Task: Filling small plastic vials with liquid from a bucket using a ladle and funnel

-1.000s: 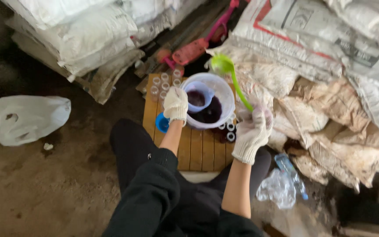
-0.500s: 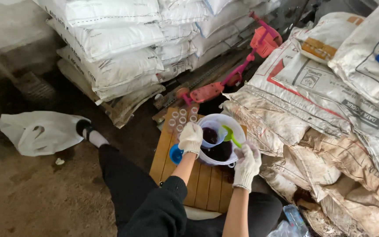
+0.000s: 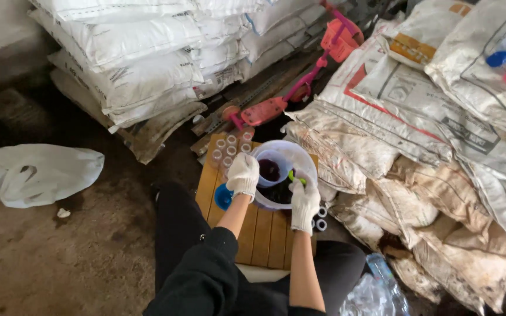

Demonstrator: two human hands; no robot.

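Fingers of the right hand (image 3: 304, 202) are closed on a green ladle (image 3: 293, 176) inside the white bucket (image 3: 300, 157); fingers of the left hand (image 3: 243, 174) grip a small cup (image 3: 272, 167) just left of it.

Storeroom or farm shed, not a home room. Stacked white woven sacks (image 3: 142, 64) at my 11 o'clock; a heap of soiled, crumpled sacks (image 3: 440, 146) from 1 to 4 o'clock. Bare dirt floor (image 3: 60, 263) at 8 o'clock. I work crouched at a low wooden slat board (image 3: 265, 234) at 12 o'clock.
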